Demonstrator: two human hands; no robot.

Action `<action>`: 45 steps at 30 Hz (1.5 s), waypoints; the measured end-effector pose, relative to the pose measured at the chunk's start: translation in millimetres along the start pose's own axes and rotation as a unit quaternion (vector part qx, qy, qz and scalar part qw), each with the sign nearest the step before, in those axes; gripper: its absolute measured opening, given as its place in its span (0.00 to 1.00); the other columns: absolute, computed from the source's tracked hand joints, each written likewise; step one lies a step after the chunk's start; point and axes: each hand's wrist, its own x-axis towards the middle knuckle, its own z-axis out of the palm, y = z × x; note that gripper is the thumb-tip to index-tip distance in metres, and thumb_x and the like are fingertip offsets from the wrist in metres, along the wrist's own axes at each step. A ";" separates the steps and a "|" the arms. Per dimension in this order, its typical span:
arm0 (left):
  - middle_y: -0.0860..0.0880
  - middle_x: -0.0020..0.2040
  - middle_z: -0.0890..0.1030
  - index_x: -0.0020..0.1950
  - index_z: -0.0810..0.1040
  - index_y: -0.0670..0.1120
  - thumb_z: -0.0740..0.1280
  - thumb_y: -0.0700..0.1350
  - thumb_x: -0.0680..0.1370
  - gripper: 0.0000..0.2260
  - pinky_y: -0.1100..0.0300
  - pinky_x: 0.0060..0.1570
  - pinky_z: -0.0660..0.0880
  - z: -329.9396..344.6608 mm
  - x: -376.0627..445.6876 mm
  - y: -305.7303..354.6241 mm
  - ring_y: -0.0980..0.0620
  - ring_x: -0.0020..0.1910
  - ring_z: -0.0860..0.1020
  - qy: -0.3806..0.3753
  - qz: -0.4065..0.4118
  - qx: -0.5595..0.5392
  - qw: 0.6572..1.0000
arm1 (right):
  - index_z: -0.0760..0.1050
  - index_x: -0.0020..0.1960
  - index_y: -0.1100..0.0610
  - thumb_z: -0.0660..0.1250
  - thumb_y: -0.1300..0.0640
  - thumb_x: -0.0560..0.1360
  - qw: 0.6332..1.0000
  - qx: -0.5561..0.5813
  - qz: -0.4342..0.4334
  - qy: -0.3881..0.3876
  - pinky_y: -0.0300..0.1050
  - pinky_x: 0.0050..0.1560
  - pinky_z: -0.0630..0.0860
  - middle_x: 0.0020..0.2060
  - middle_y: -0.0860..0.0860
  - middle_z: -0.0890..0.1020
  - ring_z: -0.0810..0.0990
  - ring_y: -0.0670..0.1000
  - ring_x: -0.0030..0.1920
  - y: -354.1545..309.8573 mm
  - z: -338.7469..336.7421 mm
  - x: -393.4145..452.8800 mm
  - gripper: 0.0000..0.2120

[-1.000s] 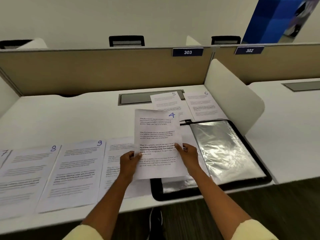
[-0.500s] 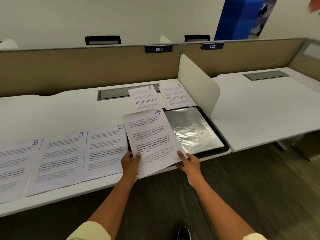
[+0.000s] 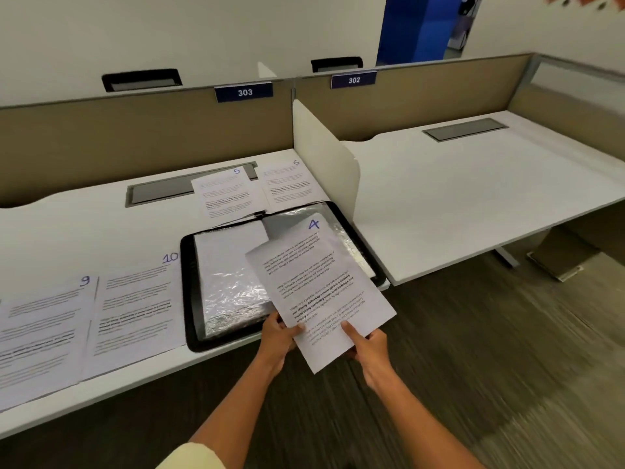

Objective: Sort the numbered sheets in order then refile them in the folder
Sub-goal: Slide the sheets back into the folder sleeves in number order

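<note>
Fingers (image 3: pixel 348 330) of both hands pinch sheet 4 (image 3: pixel 318 286) at its near end: left hand (image 3: pixel 279 336) on the left edge, right hand (image 3: pixel 370 346) at the bottom. It's tilted above the open folder (image 3: pixel 189 282) on the desk (image 3: pixel 84 231); sheets 9 (image 3: pixel 40 333) and 10 (image 3: pixel 135 306) lie left.

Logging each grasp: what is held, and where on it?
Sheet 4, pinched at its bottom edge by the left hand and right hand.

Two bare forearms, no watch/rings seen. Left hand (image 3: pixel 279 336) & right hand (image 3: pixel 367 346) bare, no gloves. Pale yellow sleeve (image 3: pixel 192 456) pushed up near left elbow; right sleeve out of shot.
</note>
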 end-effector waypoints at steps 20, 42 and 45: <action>0.43 0.58 0.75 0.63 0.75 0.45 0.68 0.39 0.77 0.15 0.53 0.54 0.74 56.1 75.1 3.1 0.44 0.57 0.75 0.070 0.158 0.549 0.818 | 0.75 0.56 0.55 0.72 0.66 0.74 0.998 0.016 0.016 0.063 0.55 0.57 0.80 0.54 0.54 0.82 0.82 0.52 0.54 -3.2 -129.4 19.3 0.15; 0.44 0.40 0.77 0.38 0.77 0.40 0.61 0.33 0.75 0.08 0.53 0.38 0.70 65.7 111.9 14.4 0.43 0.42 0.76 0.075 0.235 0.584 0.773 | 0.78 0.57 0.55 0.74 0.67 0.72 0.984 0.073 -0.007 0.163 0.57 0.57 0.80 0.51 0.53 0.86 0.84 0.55 0.54 41.7 -142.8 -34.4 0.15; 0.45 0.39 0.76 0.39 0.73 0.41 0.59 0.29 0.72 0.09 0.53 0.37 0.68 64.0 110.3 18.7 0.44 0.40 0.74 0.079 0.231 0.570 0.785 | 0.78 0.55 0.55 0.74 0.67 0.72 0.982 0.079 -0.012 0.172 0.53 0.54 0.81 0.50 0.53 0.86 0.84 0.53 0.53 42.7 -135.6 -39.1 0.15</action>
